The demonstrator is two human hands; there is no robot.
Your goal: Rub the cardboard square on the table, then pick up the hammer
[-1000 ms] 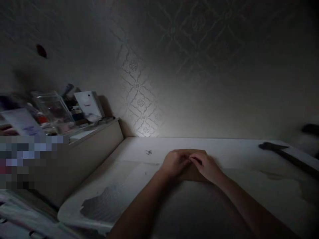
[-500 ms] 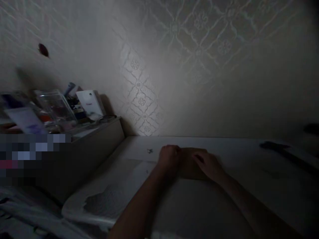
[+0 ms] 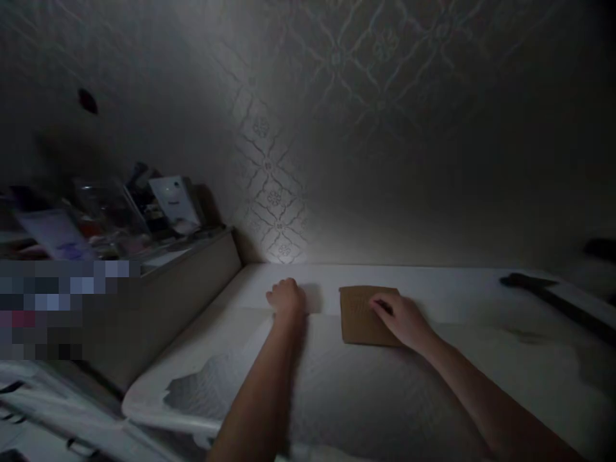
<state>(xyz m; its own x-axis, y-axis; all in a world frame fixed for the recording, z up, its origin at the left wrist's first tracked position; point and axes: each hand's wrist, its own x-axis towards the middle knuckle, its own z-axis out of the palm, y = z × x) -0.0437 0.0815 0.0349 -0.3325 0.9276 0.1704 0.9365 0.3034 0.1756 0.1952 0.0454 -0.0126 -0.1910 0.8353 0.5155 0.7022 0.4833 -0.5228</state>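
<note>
A brown, roughly square cardboard piece [image 3: 356, 324] lies flat on the white tabletop, with faint marks on its upper part. My right hand [image 3: 402, 314] rests over its right side, thumb and fingers pinched together; whatever may be between the fingertips is too small to make out. To the left of the cardboard, apart from it, my left hand [image 3: 286, 296] is down at the table surface with its fingers curled in. Its fingertips are mostly hidden, and I cannot see what they hold, if anything.
At the left, a raised cabinet top [image 3: 192, 247] bears a white box [image 3: 173, 199], a pale tube [image 3: 55, 234] and clear containers. A dark long-handled object [image 3: 539, 289] lies at the right. The patterned wall [image 3: 385, 160] rises behind the white table [image 3: 327, 273].
My left hand has moved left, off the cardboard, to where a small dark item showed on the table; that item is now out of sight. My right hand stays in place.
</note>
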